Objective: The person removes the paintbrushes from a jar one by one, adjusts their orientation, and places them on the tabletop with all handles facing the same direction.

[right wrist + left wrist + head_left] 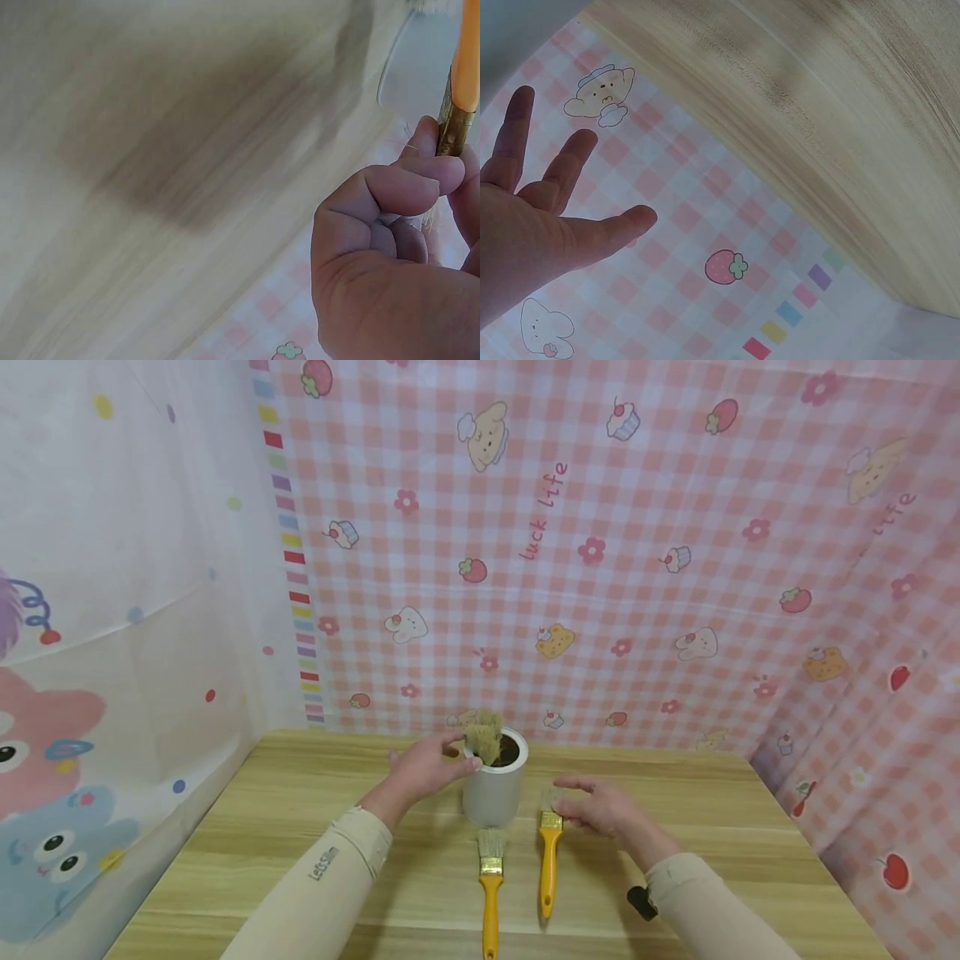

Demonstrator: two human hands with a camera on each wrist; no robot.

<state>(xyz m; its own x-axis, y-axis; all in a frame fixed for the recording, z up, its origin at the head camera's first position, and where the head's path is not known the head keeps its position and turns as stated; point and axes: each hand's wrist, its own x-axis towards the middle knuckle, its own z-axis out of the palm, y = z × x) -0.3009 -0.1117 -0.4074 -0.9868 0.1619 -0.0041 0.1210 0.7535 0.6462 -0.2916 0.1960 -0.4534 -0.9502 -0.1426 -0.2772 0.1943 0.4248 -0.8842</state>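
A white cylindrical pot (491,797) stands on the table, its inside brown, with a tan bristly tuft (486,739) rising above the rim. My left hand (431,768) is at the pot's left rim, thumb close to the tuft. In the left wrist view, that hand (544,214) has its fingers spread apart. My right hand (600,808) pinches a yellow-handled paintbrush (550,860) near its bristles, handle toward me. In the right wrist view, the fingers curl at the brush's metal ferrule (454,131). Another yellow-handled paintbrush (491,893) lies in front of the pot, bristles toward it.
The wooden table (300,843) ends at a pink checked cloth (637,610) behind and to the right. A white cloth with cartoon prints (150,635) hangs at left. Something small and black (641,902) is at the right sleeve.
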